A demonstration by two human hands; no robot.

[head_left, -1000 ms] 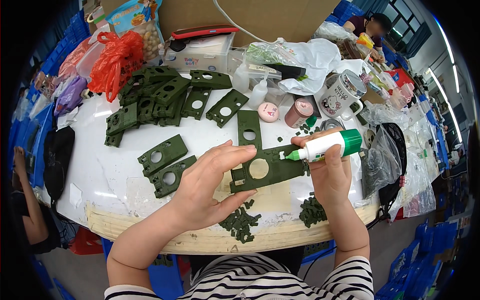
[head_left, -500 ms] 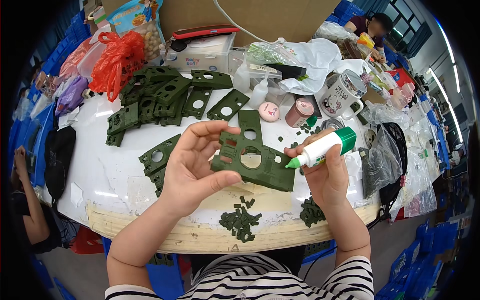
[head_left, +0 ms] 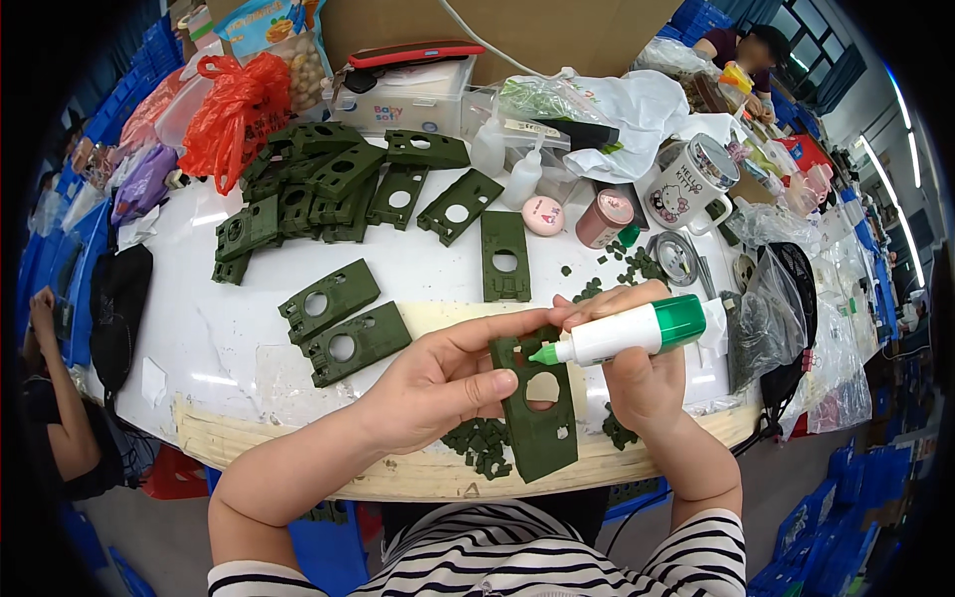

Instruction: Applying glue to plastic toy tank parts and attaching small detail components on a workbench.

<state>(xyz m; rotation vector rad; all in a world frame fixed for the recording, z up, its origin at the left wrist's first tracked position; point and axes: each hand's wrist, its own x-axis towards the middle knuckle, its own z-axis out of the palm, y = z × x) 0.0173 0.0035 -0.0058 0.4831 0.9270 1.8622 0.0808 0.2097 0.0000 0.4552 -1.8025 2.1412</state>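
Observation:
My left hand grips a dark green plastic tank hull part by its left edge, thumb on top. The part stands lengthwise toward me, its round hole and small rectangular openings showing. In my right hand is a white glue bottle with a green base and green nozzle, held almost level. The nozzle tip is over the far end of the part, beside the openings; whether it touches cannot be told. Small green plastic pieces lie in a heap beneath, and another small heap lies near my right wrist.
Two similar parts lie at left, one straight ahead, and a stack farther back. Beyond are squeeze bottles, a pink jar and a lidded mug. Plastic bags crowd the right; another person sits at far right.
The held part has turned from crosswise to lengthwise and come down closer to me. The glue nozzle has moved left, from the part's right end to the end with the openings.

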